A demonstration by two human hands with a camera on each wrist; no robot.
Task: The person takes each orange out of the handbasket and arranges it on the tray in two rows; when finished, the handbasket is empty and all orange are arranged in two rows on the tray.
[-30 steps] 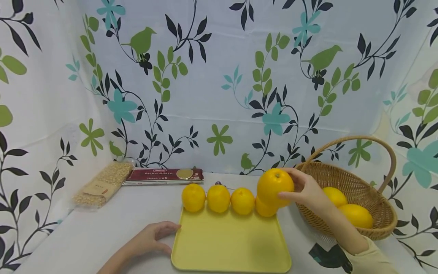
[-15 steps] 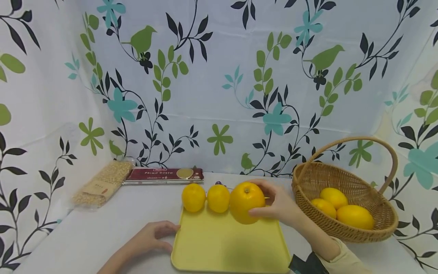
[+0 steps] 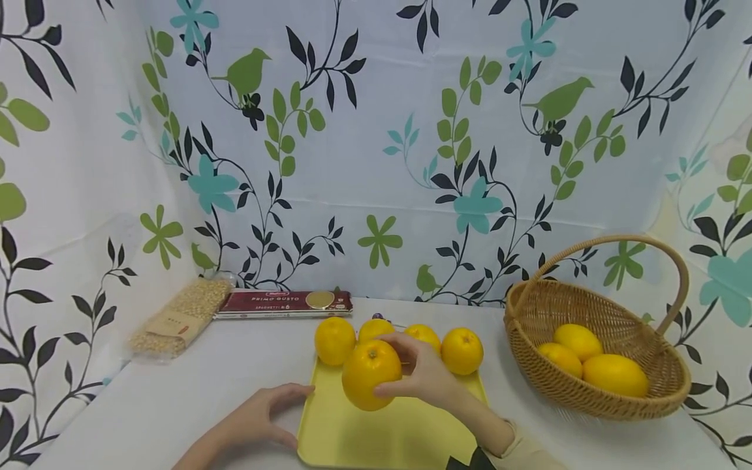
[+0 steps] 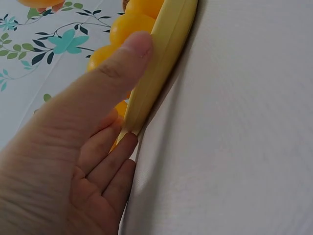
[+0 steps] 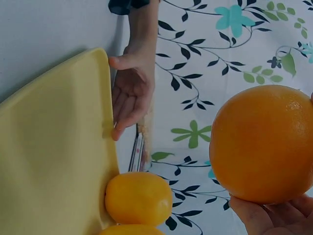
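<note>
My right hand [image 3: 431, 378] holds an orange [image 3: 371, 375] between thumb and fingers, above the left half of a yellow tray [image 3: 423, 427]. The same orange [image 5: 264, 144] looks large in the right wrist view, raised off the tray. Along the tray's far edge sits a row of several oranges [image 3: 462, 351], one partly hidden behind the held one. At the tray's left side my left hand [image 3: 258, 414] touches the rim with its thumb and fingertips. In the left wrist view, the left thumb [image 4: 112, 71] lies against the tray's outer wall [image 4: 164, 54].
At the right stands a tilted wicker basket [image 3: 593, 398] with a tall handle, holding three yellow fruits [image 3: 615, 374]. A spaghetti pack [image 3: 284, 303] and a clear bag of pale grains [image 3: 176, 320] lie back left. Behind hangs a patterned cloth [image 3: 329, 163].
My right hand has carried the orange leftward and nearer to me, from over the row's right end to over the tray. The left hand stays at the rim.
</note>
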